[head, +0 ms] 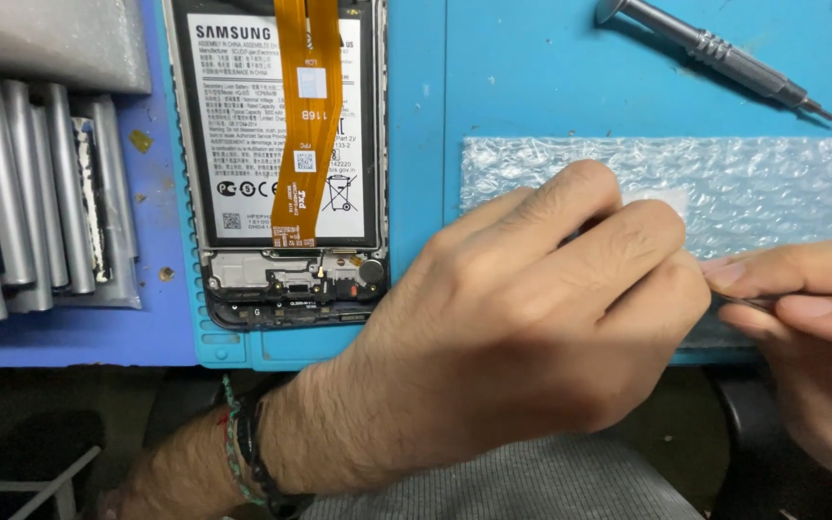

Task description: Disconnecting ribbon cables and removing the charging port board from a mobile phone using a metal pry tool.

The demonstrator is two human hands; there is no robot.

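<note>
1. Head view: an opened phone point(281, 154) with white battery and orange flex cable is laid on the blue mat point(416, 116); a grey screwdriver point(715, 48) lies at upper right.
2. A bubble-wrap sheet point(772, 183), long axis left-right, is partly hidden by the left hand point(532, 327), curled; any hold cannot be told.
3. A thin metal tool point(748, 301), pointing left, is pinched by the right hand point(811, 318).

Labels and wrapping on the blue mat

A white rectangular battery label point(276, 135) with black print sits in the opened phone, up and to the left of the left hand's fingers point(570, 207), crossed by an orange strip carrying small white square stickers point(311, 83). A clear bubble-wrap sheet point(772, 183) lies flat under and just beyond the fingertips of both hands.
</note>
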